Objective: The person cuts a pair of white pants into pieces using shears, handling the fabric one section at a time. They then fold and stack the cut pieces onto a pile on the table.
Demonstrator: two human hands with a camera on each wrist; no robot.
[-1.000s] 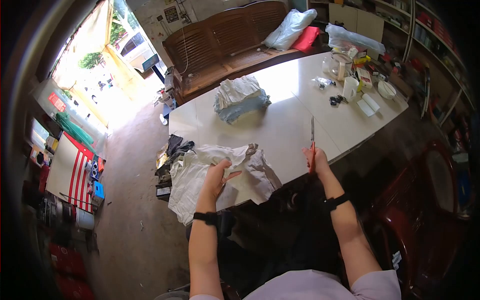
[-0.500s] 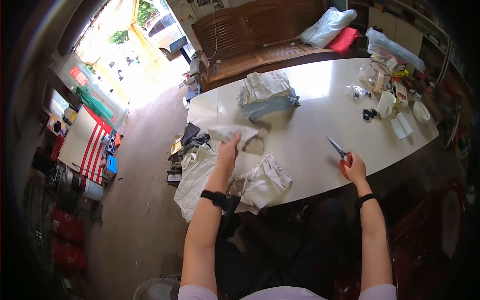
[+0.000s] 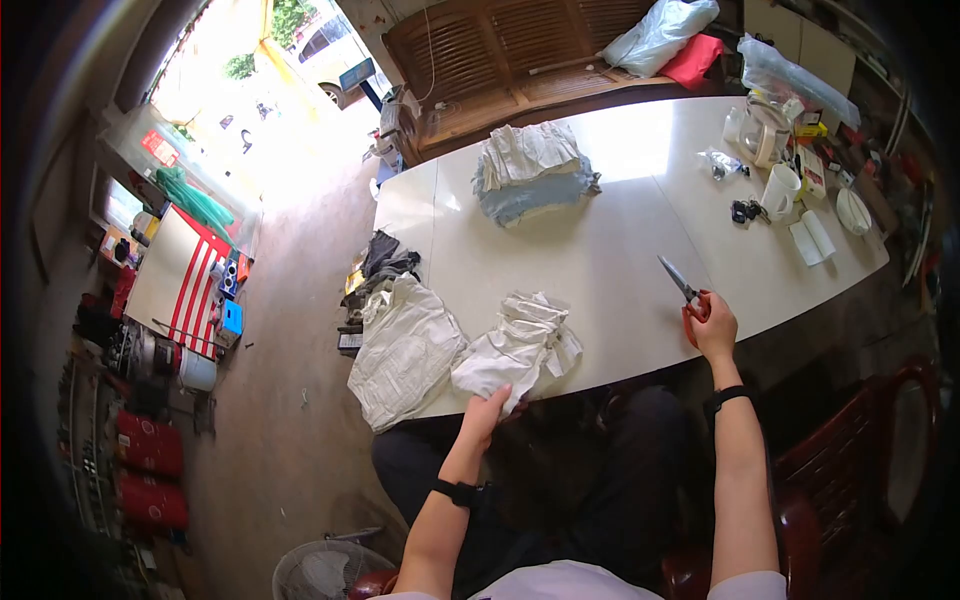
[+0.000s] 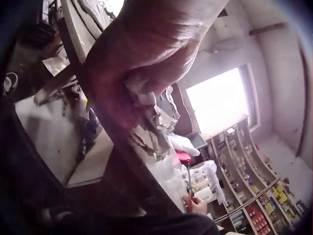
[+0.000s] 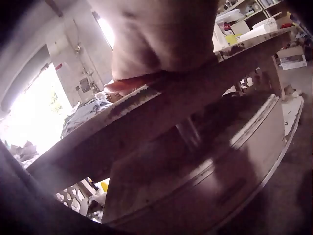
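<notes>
At the table's near edge, the left hand [image 3: 487,412] pinches the lower end of a crumpled white cloth [image 3: 515,345]; the left wrist view also shows this hand [image 4: 146,58] at the cloth [image 4: 151,129]. A larger white cloth [image 3: 405,350] lies flat just left of it, draped over the table corner. The right hand [image 3: 716,328] grips the red handles of the scissors [image 3: 683,280] over the table's right part, blades pointing up and left. In the right wrist view the hand [image 5: 161,39] hides most of what it holds.
A stack of white and blue-grey cloths [image 3: 535,175] sits toward the table's far side. Dark cloth [image 3: 388,258] lies at the left edge. A white mug [image 3: 780,190], a glass jug [image 3: 765,135] and small items stand at the right. A wooden bench [image 3: 500,70] is behind the table [image 3: 620,240].
The left hand, which carried a white piece over the table half a second ago, has come back to the near edge and taken hold of the crumpled cloth. The right hand still holds the scissors.
</notes>
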